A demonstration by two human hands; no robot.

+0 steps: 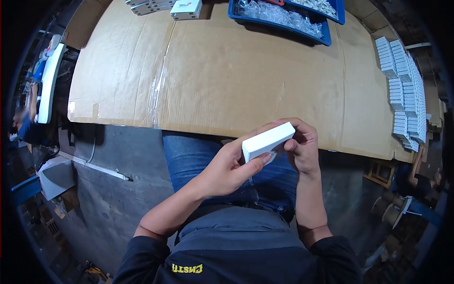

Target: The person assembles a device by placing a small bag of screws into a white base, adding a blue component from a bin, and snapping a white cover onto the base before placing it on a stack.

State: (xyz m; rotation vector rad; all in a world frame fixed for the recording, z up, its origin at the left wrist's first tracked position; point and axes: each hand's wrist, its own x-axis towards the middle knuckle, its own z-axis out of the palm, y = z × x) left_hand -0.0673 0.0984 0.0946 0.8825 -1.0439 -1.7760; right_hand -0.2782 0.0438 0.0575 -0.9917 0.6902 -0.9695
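A small white box (268, 142) is held over my lap, just off the near edge of the cardboard-covered table (222, 75). My left hand (230, 168) grips its left end, with the thumb along the side facing me. At the other end, my right hand (304, 149) has its fingers curled round the far corner and its thumb bent close to the box. A small shiny bit shows under the box by my left thumb; I cannot make out what it is.
Blue bins (283, 21) at the table's back hold clear plastic bags and small pale pieces. White boxes (186, 9) sit at the back left. Tall stacks of white boxes (404, 90) line the right edge. Other people (33, 128) are at far left and far right.
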